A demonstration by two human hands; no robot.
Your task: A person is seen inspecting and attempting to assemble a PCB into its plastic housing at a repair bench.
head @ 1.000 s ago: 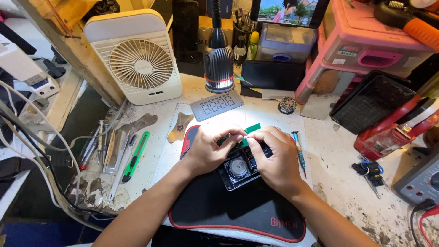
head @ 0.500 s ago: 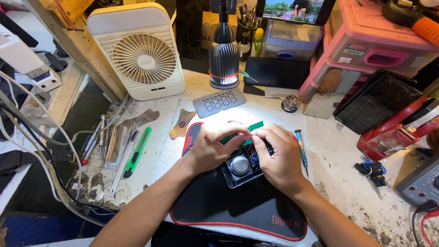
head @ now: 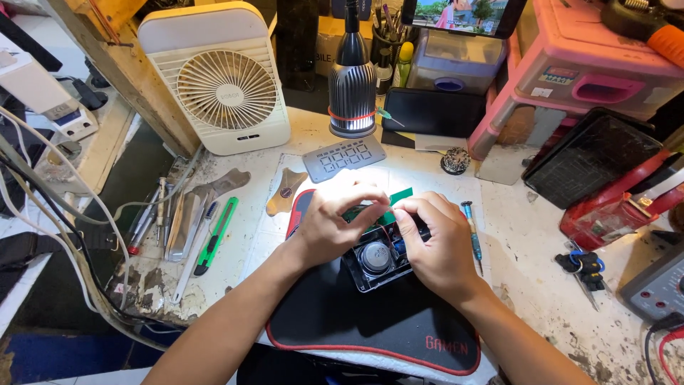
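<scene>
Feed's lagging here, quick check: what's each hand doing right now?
Left hand: fingers curled, pinching the green circuit board over the opened black device.
Right hand: fingers closed on that board too.

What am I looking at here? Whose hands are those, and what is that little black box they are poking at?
The camera sits on a person's head and looks down, so you see their own two hands. The left hand and the right hand both touch a small opened black device with a round part inside and a green board at its top. It lies on a black mat on a messy workbench. A lamp shines on it. A white fan stands behind, hand tools lie left, and a screwdriver lies right.
</scene>
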